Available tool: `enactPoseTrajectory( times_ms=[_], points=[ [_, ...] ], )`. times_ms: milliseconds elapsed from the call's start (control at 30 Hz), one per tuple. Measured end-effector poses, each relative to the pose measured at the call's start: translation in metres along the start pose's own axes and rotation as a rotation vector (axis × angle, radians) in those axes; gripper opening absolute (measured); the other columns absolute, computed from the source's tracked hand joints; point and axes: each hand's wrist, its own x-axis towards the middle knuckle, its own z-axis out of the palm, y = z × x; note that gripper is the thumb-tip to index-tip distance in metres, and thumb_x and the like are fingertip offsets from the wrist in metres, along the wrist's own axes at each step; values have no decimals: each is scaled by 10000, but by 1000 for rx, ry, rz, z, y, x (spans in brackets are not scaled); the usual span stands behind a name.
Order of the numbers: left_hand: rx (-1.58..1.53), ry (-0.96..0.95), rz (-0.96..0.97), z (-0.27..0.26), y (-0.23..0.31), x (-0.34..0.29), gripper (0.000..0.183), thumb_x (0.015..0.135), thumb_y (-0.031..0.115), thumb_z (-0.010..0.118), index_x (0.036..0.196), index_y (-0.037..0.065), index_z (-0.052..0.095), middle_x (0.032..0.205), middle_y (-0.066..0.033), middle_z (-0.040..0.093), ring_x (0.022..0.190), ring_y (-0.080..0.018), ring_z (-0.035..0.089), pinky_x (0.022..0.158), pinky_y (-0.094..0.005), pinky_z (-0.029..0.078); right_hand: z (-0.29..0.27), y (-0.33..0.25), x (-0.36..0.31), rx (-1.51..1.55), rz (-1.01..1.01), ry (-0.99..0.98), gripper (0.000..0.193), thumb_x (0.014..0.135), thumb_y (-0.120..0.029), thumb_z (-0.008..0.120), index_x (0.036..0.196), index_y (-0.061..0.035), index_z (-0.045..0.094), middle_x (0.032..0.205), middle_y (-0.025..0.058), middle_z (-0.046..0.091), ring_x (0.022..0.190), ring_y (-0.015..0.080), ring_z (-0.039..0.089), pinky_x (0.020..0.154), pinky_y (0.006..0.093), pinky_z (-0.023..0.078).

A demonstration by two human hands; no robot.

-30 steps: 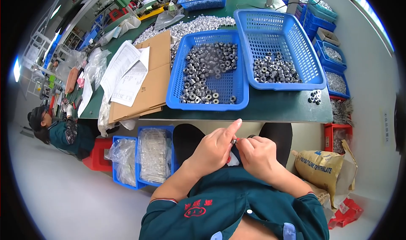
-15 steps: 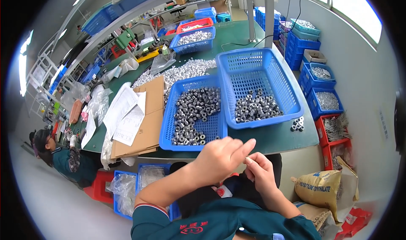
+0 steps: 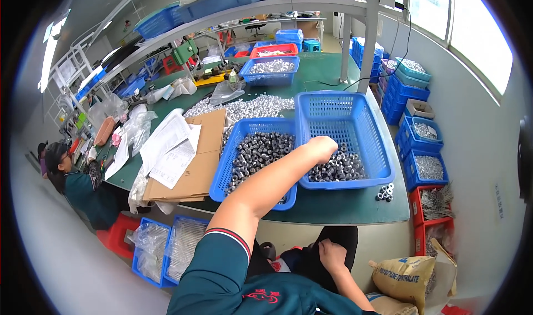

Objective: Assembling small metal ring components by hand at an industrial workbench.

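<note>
My left arm stretches across the left blue basket, and my left hand is over the right blue basket. Its fingers point down and are hidden behind the hand, right above a heap of small dark-and-silver metal ring-shaped parts. More such metal parts fill much of the left basket. Below the table edge, my right hand lies by my thigh with its fingers curled in; anything inside them is hidden. A small group of loose metal rings lies on the green table right of the baskets.
Cardboard with papers lies left of the baskets. Behind them spreads a pile of shiny metal parts. A shelf post stands at the far right. Stacked crates and sacks line the right side. A co-worker sits at left.
My hands were together in front of the table edge. The left has moved forward over the right basket; the right has dropped to my thigh. The view has shifted too.
</note>
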Motion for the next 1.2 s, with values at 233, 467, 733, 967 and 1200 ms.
enactPoseTrajectory(
  times_ms=[233,467,733,967,1200],
  points=[
    [-231,479,129,-35,-13,-45,272,732,-15,535,938,93,676,982,-124,651,970,-318,618,827,-411,506,0,4,5,-16,-47,75,158,843,-200,614,742,-93,556,605,106,597,558,305,608,497,424,470],
    [-284,457,-88,-49,-49,-148,99,771,73,603,859,40,636,836,-117,641,788,-285,630,699,-372,502,4,9,9,-29,-11,79,150,855,-221,595,766,-105,564,614,98,592,575,298,606,507,426,464],
    [-135,-244,-128,7,-61,-185,342,676,-31,592,996,61,676,970,-148,666,939,-325,631,805,-407,504,9,0,12,-17,8,-14,150,870,-240,583,803,-106,583,635,121,607,620,325,619,544,440,469],
    [-149,-223,-127,18,-64,-182,309,690,-10,591,978,65,672,953,-144,668,934,-316,633,799,-410,501,5,0,5,-36,41,3,162,868,-245,592,805,-96,584,633,130,603,622,333,615,548,446,465],
    [-323,-158,-103,14,-76,-175,260,730,108,653,980,35,657,933,-134,680,889,-266,650,797,-367,508,1,-1,9,-58,35,0,152,864,-236,589,802,-97,589,637,108,605,608,313,612,532,437,460]
  ],
)
